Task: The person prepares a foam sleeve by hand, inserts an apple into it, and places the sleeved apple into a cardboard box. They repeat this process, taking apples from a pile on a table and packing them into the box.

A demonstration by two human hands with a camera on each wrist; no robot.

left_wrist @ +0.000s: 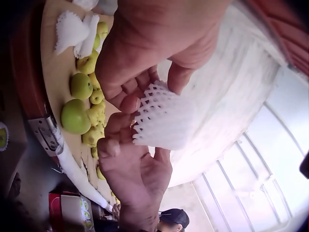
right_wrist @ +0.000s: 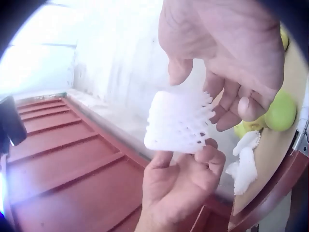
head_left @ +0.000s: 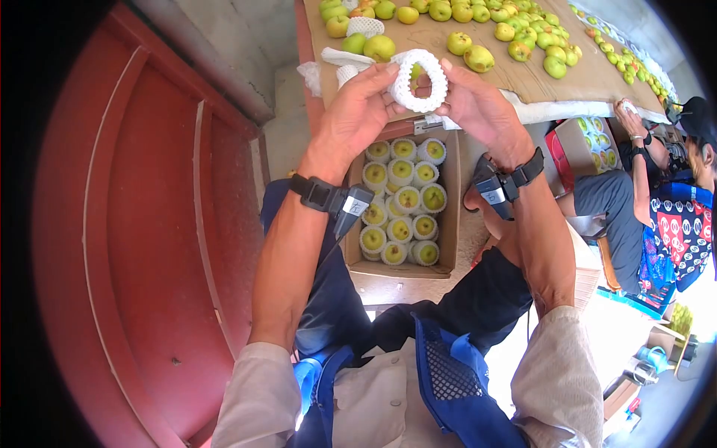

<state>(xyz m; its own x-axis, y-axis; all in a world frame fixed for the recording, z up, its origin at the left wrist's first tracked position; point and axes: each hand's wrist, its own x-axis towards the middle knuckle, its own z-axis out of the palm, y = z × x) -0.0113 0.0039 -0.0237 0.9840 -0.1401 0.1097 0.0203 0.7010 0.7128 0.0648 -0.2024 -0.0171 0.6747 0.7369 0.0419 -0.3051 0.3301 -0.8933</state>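
White foam fruit net (head_left: 418, 81) is stretched into a ring between the hands, left hand (head_left: 357, 112) and right hand (head_left: 478, 104) each pinching its rim, above the carton (head_left: 448, 224) by the counter (head_left: 441, 33). It looks light, soft and easily torn, so the rim seems the best place to hold it.
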